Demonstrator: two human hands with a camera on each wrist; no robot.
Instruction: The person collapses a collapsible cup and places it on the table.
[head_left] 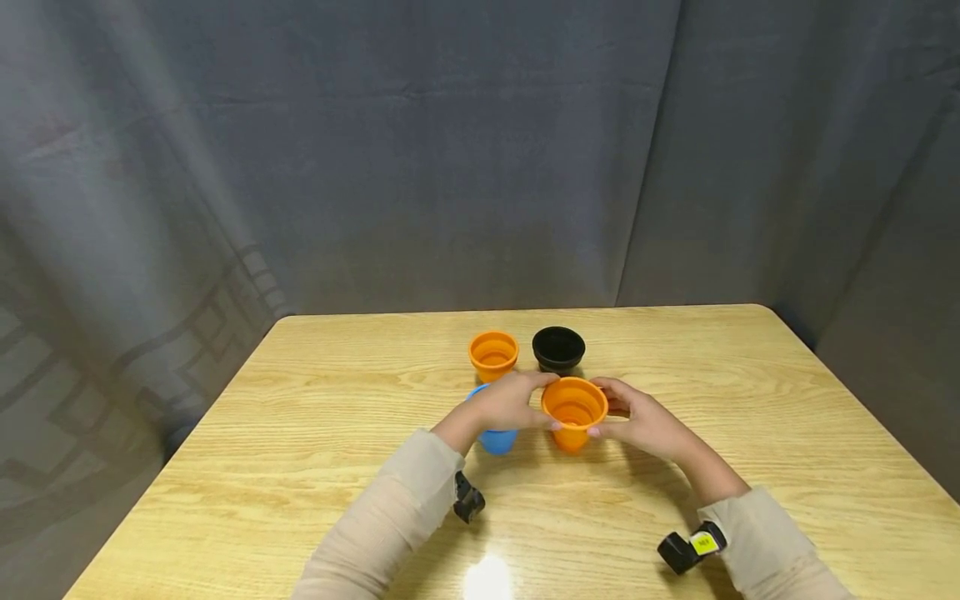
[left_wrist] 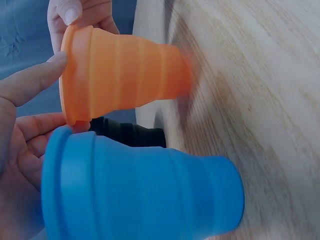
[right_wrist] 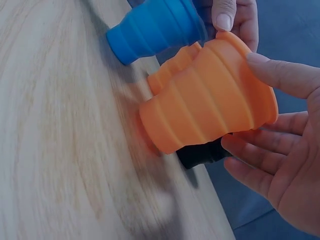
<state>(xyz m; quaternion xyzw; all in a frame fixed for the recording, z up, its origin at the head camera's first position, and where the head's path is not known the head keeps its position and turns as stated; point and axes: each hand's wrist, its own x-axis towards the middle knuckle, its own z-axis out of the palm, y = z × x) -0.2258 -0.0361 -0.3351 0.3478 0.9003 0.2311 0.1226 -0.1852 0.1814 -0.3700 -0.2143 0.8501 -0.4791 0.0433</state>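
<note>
An orange collapsible cup with a ribbed, tapering wall stands upright between both hands at the near right of a group of cups. My left hand holds its rim from the left, thumb at the near side and fingers at the far side. From the right, my right hand grips the same rim, thumb in front and fingers curved behind. Close beneath the left hand is a blue cup, partly covered by that hand in the head view. The orange cup's base is right at the tabletop.
Behind the hands stand a second orange cup and a black cup, both mouth up. The wooden table has a far edge against a grey curtain. Black wrist cameras hang below the sleeves.
</note>
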